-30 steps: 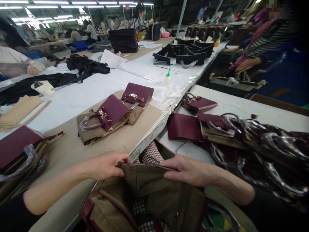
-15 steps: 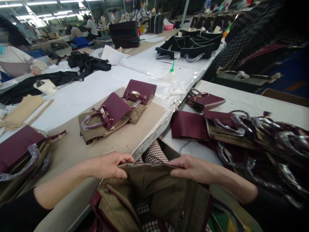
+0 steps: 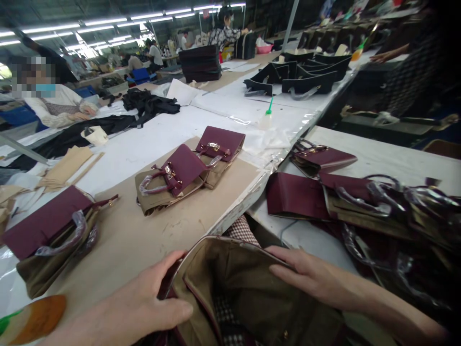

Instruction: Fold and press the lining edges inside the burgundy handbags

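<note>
An unfinished burgundy handbag (image 3: 248, 259) with olive-brown lining hangs low in front of me, its mouth facing up. My left hand (image 3: 147, 295) is closed on the left side of its rim, thumb toward the lining and fingers on the outside. On the right stretch of the rim, my right hand (image 3: 306, 274) pinches the edge between thumb and fingers. Checkered cloth shows through the bag's open middle. The lower part of the bag is out of frame.
Burgundy handbags (image 3: 187, 168) lie on the brown-papered table, with another bag (image 3: 50, 221) at left. More bags (image 3: 298, 194) are piled at right. A glue bottle (image 3: 268, 113) stands farther back. An orange-and-green bottle (image 3: 39, 315) is by my left forearm. A co-worker (image 3: 59, 103) sits across.
My left hand has slid from the rim's far edge to its left side, nearer to me. The right hand still holds the rim. The view has shifted, showing more of the left.
</note>
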Demonstrator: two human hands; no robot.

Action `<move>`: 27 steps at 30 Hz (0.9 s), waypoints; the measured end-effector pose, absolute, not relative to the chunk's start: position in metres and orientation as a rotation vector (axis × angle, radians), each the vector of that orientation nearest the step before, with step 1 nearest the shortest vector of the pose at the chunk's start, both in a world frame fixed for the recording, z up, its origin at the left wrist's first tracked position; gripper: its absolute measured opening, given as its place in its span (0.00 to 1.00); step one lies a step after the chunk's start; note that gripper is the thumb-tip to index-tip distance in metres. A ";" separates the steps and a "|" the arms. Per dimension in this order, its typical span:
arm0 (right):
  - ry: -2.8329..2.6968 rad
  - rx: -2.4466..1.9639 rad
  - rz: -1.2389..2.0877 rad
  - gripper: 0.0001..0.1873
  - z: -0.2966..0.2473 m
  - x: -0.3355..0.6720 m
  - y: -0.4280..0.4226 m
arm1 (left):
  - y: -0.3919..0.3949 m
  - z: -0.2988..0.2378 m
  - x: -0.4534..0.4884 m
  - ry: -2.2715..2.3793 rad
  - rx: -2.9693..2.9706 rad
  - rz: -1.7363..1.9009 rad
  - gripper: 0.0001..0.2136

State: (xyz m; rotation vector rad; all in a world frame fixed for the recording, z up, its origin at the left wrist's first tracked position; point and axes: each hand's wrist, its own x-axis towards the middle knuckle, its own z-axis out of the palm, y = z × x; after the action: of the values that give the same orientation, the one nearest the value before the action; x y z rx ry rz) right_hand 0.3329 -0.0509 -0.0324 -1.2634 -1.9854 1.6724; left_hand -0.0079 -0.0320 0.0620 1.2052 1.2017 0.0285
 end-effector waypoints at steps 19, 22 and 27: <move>-2.087 -1.428 1.502 0.15 -0.043 0.357 -0.047 | -0.033 0.039 -0.027 1.137 1.077 0.345 0.23; -1.968 -1.286 1.745 0.17 -0.044 0.363 -0.046 | -0.028 0.047 -0.035 1.176 1.105 0.191 0.24; -1.736 -1.085 2.035 0.20 -0.061 0.359 -0.053 | -0.022 0.036 -0.043 1.293 1.210 -0.053 0.24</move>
State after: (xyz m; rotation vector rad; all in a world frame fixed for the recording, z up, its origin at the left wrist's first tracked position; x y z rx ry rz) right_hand 0.3588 -0.0532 -0.0612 -1.0854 -1.7364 2.0348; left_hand -0.0429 -0.0224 0.0358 1.2099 1.2931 -0.0527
